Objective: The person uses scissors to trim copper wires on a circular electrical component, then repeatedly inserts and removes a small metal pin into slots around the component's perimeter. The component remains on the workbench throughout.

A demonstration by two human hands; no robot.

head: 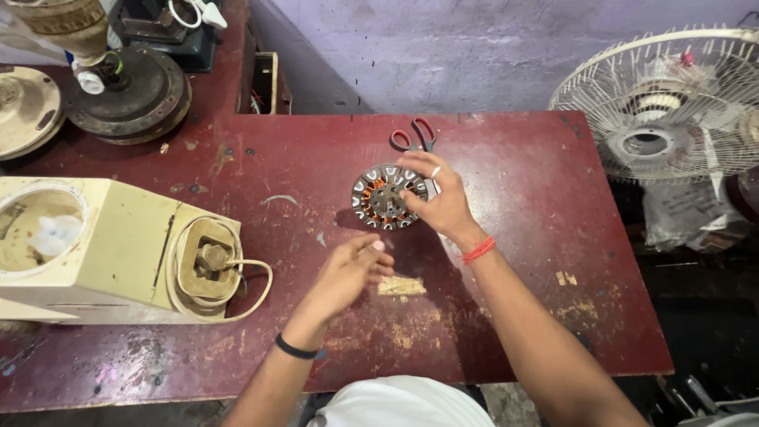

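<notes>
A round metal stator (pixel 381 198) with copper windings and white slot liners lies on the dark red table (pixel 514 174). My right hand (pixel 436 196) rests on its right side, fingers curled over the rim; a ring and a red wrist thread show. My left hand (pixel 348 273) hovers lower, a little below and left of the stator, fingers loosely together and holding nothing that I can see. A black band circles that wrist.
Red-handled scissors (pixel 413 134) lie just behind the stator. A cream mixer base (pixel 103 249) with its cord lies at the left. Round motor housings (pixel 130 95) sit at the back left. A white fan guard (pixel 672 99) stands off the table's right side.
</notes>
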